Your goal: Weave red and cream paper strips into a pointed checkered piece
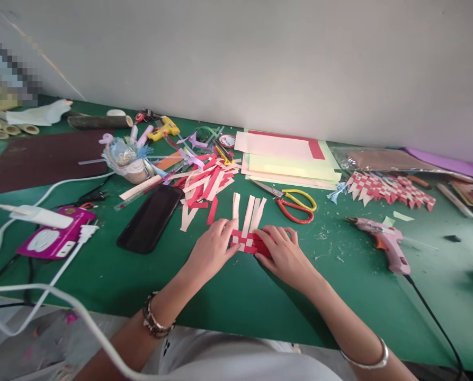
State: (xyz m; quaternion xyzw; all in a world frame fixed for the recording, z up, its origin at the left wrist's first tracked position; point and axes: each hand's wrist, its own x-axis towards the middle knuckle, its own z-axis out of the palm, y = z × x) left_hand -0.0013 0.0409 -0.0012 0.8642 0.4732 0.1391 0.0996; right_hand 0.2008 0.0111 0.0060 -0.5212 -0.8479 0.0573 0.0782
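Observation:
A small woven piece of red and cream paper strips [247,241] lies flat on the green table [228,296]. Three cream strips stick out of it toward the wall. My left hand [213,250] presses down on its left edge with fingers together. My right hand [284,254] lies on its right side, fingertips on the red strips. Both hands touch the weave at once. Part of the weave is hidden under my fingers.
A black phone [150,217] lies left of my hands, beside a heap of cut strips [204,185]. Scissors [294,202], stacked paper sheets [287,156], a pink glue gun [383,241], finished woven pieces [387,189] and a pink power strip [55,238] with white cables surround them.

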